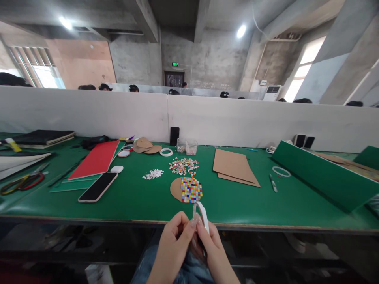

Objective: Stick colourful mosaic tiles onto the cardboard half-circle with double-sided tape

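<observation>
Just in front of the table's near edge, my left hand (177, 240) and my right hand (211, 242) meet with their fingertips together. Between them is a roll of white tape (203, 216), seen nearly edge-on and tilted; both hands pinch it. Beyond the roll lies a round cardboard disc (175, 189), its right part covered with colourful square tiles (192, 190). Behind the disc is a loose pile of mixed tiles (183, 166). A smaller heap of white pieces (153, 174) sits to the left.
A phone (98, 187), a red board (96, 159) and scissors (23, 182) lie left. Cardboard sheets (233, 167), a pen (272, 184) and a green box (322, 177) are right. Clear containers (191, 148) stand near the white partition (237, 122).
</observation>
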{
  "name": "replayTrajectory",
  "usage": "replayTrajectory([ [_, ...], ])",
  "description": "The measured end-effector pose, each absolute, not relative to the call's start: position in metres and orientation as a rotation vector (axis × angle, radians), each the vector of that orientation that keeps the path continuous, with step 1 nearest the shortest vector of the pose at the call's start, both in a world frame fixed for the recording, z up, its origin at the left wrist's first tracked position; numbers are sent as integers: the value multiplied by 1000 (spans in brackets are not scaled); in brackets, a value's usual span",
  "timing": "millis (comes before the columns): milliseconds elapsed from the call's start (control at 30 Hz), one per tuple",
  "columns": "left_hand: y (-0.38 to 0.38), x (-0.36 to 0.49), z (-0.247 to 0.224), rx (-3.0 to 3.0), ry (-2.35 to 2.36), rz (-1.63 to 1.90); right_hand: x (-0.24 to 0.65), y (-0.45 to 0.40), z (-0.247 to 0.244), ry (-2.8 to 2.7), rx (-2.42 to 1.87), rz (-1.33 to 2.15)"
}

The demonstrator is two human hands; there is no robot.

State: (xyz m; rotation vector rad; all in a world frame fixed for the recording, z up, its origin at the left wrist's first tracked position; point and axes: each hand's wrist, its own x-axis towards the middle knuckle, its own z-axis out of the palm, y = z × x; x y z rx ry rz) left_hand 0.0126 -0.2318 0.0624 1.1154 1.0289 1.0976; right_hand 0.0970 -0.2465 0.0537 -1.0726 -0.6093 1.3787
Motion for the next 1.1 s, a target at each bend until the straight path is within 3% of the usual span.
replayTrajectory([
  [300,-238,22,57,1046,1121,1505,95,-249,61,-530,-1034,1481],
  [600,-243,26,70,810,883,1315,95,-244,40,-518,-1021,1454],
  [1100,-248,26,62,1040,976,1286,89,-244,41,-579,-1099,1240],
])
